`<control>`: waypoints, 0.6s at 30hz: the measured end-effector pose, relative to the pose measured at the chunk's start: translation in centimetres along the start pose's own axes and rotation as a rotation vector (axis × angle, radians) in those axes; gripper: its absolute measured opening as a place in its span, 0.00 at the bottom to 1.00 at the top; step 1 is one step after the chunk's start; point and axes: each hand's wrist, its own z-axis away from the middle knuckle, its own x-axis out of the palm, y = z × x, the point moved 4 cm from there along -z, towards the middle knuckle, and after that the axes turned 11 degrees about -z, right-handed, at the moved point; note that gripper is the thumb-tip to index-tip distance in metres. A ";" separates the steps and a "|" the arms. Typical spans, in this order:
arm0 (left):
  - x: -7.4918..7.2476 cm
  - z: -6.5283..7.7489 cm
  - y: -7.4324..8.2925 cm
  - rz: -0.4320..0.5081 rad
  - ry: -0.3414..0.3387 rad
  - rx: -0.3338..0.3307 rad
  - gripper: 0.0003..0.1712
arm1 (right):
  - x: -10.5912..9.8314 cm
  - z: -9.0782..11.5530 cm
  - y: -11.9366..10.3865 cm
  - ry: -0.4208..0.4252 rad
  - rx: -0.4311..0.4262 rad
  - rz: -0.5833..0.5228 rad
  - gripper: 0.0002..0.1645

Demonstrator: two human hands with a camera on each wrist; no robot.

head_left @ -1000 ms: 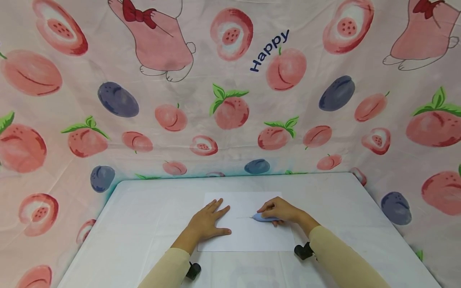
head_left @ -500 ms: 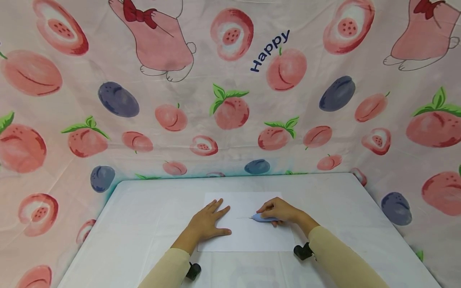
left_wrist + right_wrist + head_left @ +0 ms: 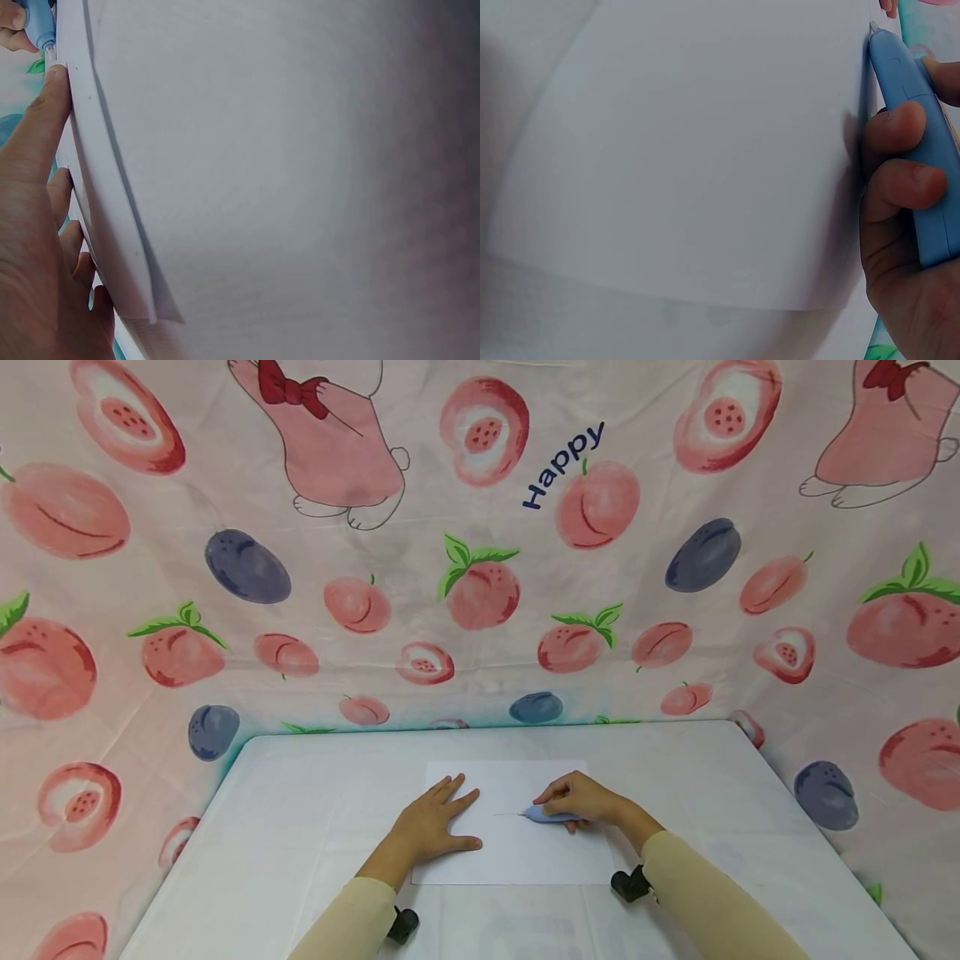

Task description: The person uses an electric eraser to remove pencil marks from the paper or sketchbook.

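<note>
A white sheet of paper [image 3: 517, 864] lies on the table, with a short thin line [image 3: 504, 814] near its middle. My left hand [image 3: 429, 825] rests spread on the sheet's left part, its fingers apart. On the right, my right hand [image 3: 585, 797] grips a chunky blue handheld tool [image 3: 547, 813] with a slim pale tip. That tip touches or almost touches the paper at the line's right end. In the right wrist view, fingers curl around the blue tool [image 3: 935, 202] and a digit sits on its raised button. What kind of tool it is, I cannot tell.
A white-covered table [image 3: 300, 818] surrounds the paper. Behind it hangs a pink cloth [image 3: 420, 552] printed with fruit and rabbits. Black wrist cameras, the left one [image 3: 403, 925] and the right one [image 3: 632, 883], sit below the cuffs.
The right hand and the blue tool have shifted very slightly left. The left hand and the paper stay in place.
</note>
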 end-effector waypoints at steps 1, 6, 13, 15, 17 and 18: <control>0.0 0.0 0.0 -0.003 -0.001 0.001 0.49 | 0.0 0.0 0.0 0.000 0.001 0.001 0.12; 0.1 0.0 0.0 -0.003 -0.003 0.001 0.49 | 0.0 -0.1 0.0 -0.004 0.004 -0.003 0.12; 0.1 0.0 0.0 0.009 0.001 0.001 0.49 | 0.0 -0.2 0.0 -0.005 0.003 0.003 0.13; 0.0 0.0 0.0 0.006 0.001 0.001 0.49 | 0.1 -0.2 -0.1 -0.005 0.004 0.003 0.13; 0.1 -0.1 0.0 0.003 0.000 0.002 0.49 | 0.1 -0.2 -0.1 -0.006 0.005 0.003 0.13; 0.1 -0.1 0.0 0.002 0.000 0.002 0.49 | 0.1 -0.2 -0.1 -0.007 0.005 0.003 0.13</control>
